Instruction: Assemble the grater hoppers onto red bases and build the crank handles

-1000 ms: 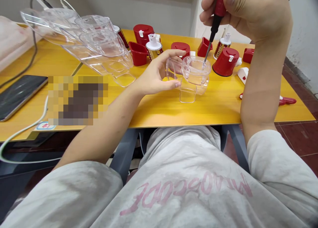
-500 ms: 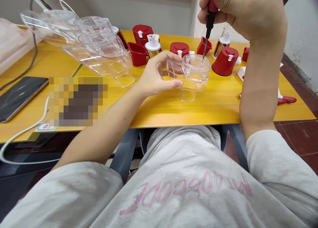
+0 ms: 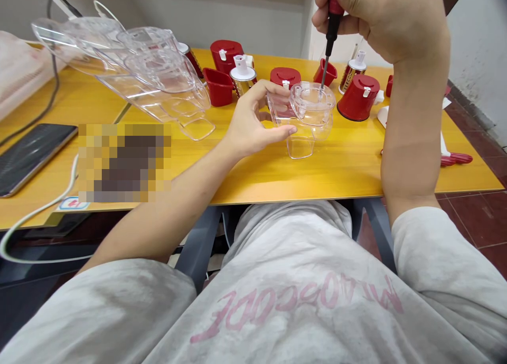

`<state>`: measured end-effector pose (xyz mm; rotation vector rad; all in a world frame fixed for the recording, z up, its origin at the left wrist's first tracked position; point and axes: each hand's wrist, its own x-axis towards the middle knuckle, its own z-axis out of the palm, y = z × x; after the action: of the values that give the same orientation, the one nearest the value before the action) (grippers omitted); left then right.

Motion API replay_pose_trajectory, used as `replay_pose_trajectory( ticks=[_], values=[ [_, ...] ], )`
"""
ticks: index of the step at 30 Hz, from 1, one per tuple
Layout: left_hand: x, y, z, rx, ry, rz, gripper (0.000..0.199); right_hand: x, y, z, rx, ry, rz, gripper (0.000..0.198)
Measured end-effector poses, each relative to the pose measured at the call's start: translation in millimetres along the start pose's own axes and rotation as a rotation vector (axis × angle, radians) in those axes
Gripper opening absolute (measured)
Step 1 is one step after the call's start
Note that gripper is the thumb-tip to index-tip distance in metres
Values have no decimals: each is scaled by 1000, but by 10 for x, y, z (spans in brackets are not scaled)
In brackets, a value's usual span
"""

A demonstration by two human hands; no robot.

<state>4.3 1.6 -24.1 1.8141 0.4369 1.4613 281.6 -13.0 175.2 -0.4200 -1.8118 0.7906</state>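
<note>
In the head view, my left hand (image 3: 259,123) grips the side of a clear plastic housing (image 3: 312,108), thumb in front and fingers behind it. The housing stands on the yellow table, with a round collar on top and a narrow rectangular foot. My right hand (image 3: 364,18), raised above it, is wrapped round the red and black handle of a screwdriver (image 3: 331,28). The shaft points down, nearly upright, and its tip is inside the collar's right part; whether it meets a screw is too small to tell.
Several stacked clear housings (image 3: 158,73) lie at the left. Behind my hands stand red lidded containers (image 3: 358,97), a red cup (image 3: 219,86) and a white-topped metal cylinder (image 3: 243,78). A black phone (image 3: 35,155) and a white cable (image 3: 39,211) are at the far left.
My right hand and the screwdriver have shifted slightly left. The clear housing has tilted or moved a little away from me, with my left hand still on it.
</note>
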Motion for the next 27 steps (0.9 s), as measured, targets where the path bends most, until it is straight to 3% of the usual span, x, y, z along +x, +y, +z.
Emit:
replay_pose_trajectory(
  ticks=[5,9,16,19,22,24,27],
  values=[
    [-11,50,10,75,-4,-32,83,1,32,-24,-26,3,-7,15],
    [4,49,-10,104,-29,-56,91,-16,-6,-51,-37,-38,-22,21],
    [50,-40,-41,130,-96,52,119,-83,-188,-36,-96,-65,42,38],
    [78,-19,-87,118,-159,27,124,-81,-194,-65,-124,-92,39,36],
    [243,3,-216,69,-242,32,113,-78,-191,-92,-144,-92,16,26],
    [455,57,-323,45,-310,29,100,-82,-211,-97,-134,-88,10,31],
    [840,284,-421,157,-403,-155,102,-95,-275,-91,-162,-116,47,39]
  ],
)
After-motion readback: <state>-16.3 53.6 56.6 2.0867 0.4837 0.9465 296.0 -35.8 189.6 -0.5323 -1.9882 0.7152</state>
